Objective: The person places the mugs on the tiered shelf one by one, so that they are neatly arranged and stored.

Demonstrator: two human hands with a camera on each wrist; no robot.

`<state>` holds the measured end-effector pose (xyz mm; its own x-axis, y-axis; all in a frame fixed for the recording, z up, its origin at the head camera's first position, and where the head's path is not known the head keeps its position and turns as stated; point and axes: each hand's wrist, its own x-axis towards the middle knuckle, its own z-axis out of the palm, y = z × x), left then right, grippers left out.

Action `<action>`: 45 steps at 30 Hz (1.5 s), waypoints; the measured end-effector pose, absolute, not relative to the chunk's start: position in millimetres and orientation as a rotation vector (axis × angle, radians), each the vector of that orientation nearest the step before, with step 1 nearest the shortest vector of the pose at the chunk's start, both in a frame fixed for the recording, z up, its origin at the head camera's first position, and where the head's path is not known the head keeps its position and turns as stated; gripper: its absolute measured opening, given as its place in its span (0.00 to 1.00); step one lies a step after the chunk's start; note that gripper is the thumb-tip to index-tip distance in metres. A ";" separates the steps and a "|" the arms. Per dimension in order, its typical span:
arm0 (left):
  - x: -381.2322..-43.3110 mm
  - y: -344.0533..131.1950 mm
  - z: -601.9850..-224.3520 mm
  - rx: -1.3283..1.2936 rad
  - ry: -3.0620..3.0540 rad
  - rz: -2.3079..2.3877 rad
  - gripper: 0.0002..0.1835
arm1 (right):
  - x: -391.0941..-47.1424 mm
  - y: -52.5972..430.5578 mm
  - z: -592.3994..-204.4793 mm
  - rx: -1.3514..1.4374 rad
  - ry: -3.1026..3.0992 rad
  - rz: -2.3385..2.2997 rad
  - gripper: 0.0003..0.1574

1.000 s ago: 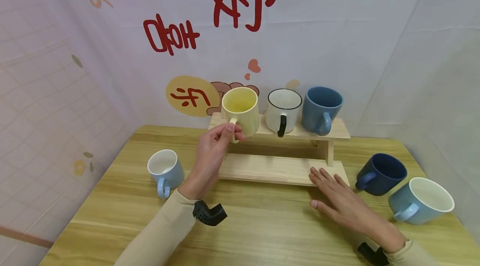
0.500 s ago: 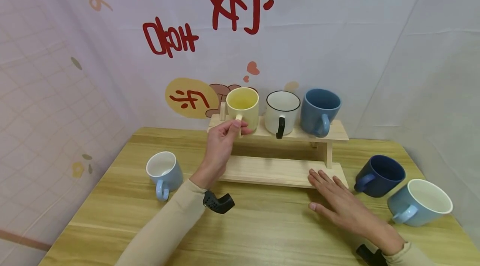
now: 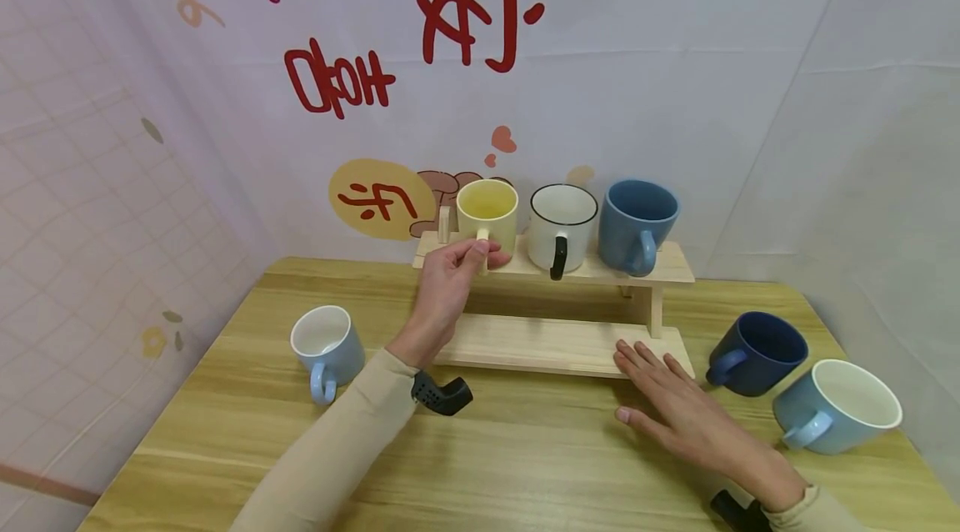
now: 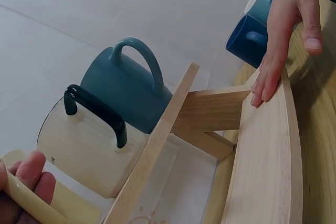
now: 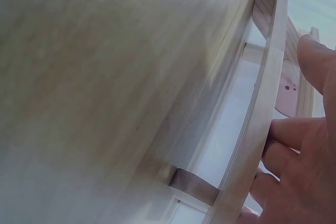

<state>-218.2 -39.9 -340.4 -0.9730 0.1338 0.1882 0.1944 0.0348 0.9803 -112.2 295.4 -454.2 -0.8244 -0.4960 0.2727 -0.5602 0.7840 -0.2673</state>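
Observation:
My left hand (image 3: 447,278) pinches the handle of a yellow mug (image 3: 491,219), which stands upright at the left end of the top shelf of a wooden rack (image 3: 540,344). Beside it on that shelf are a white mug (image 3: 558,244) with a black rim and handle, then a blue mug (image 3: 637,219). In the left wrist view the fingers hold the yellow handle (image 4: 31,203) at the lower left. My right hand (image 3: 678,411) lies with fingers extended, fingertips resting on the right front of the lower shelf. The right wrist view shows its fingers against the shelf edge (image 5: 252,129).
A light blue mug (image 3: 330,348) stands on the wooden table (image 3: 517,457) left of the rack. To the right are a navy mug (image 3: 761,353) and a pale blue mug (image 3: 836,411). A printed white cloth (image 3: 637,57) hangs behind the rack.
My left hand has moved the yellow mug slightly right and back, down onto the top shelf beside the white mug. The right hand has stayed on the lower shelf.

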 end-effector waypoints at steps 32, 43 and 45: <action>-180.9 -97.3 -365.7 -0.559 -2.363 -1.735 0.23 | -111.9 291.1 -450.7 0.819 -2.797 0.487 0.45; -133.1 -175.3 -377.2 -0.566 -2.404 -1.404 0.18 | -112.5 291.4 -450.8 0.836 -2.787 0.503 0.45; -124.7 -189.0 -380.4 -0.536 -2.410 -1.377 0.18 | -111.8 291.2 -451.7 0.835 -2.793 0.508 0.45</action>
